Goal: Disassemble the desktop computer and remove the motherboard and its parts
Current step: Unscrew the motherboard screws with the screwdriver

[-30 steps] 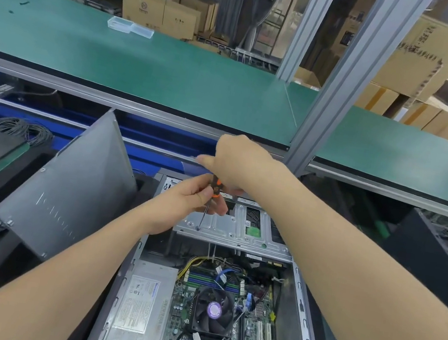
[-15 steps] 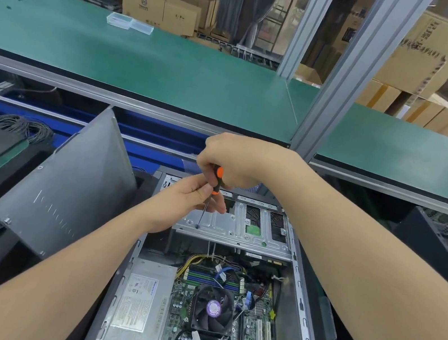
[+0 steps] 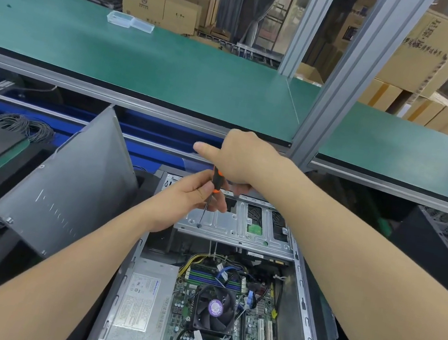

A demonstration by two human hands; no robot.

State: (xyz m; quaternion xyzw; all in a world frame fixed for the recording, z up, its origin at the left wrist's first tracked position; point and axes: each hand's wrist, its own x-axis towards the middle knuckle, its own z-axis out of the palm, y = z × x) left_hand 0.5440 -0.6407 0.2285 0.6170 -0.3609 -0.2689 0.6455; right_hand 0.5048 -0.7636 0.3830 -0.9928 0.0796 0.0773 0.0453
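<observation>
Green matting covers the worktop point(image 3: 146, 61) behind an open desktop computer point(image 3: 304, 302) lying on its side, with cardboard boxes stacked beyond. Left-hand fingers point(image 3: 205, 191) pinch the thin shaft of a screwdriver point(image 3: 217, 182) just under its orange-and-black handle, steadying it. The left hand point(image 3: 184, 202) hangs over the left end of the drive cage point(image 3: 237, 225). Above it the right hand point(image 3: 243, 159) is clenched round the top of the handle, one finger sticking out sideways. The tool stands nearly upright, leaning a little, its tip set on what looks like a screw point(image 3: 199, 225) at the drive cage's near left corner. Its long axis therefore runs from the right hand down through the left fingers to that screw. The turning looks to be the right hand's job, with the left only guiding. On the wearer's side of the drive cage lies the motherboard point(image 3: 253, 321) with its fan point(image 3: 214, 307), seated in the case with cables attached. Left of the drive cage leans a grey side panel point(image 3: 66, 182).
</observation>
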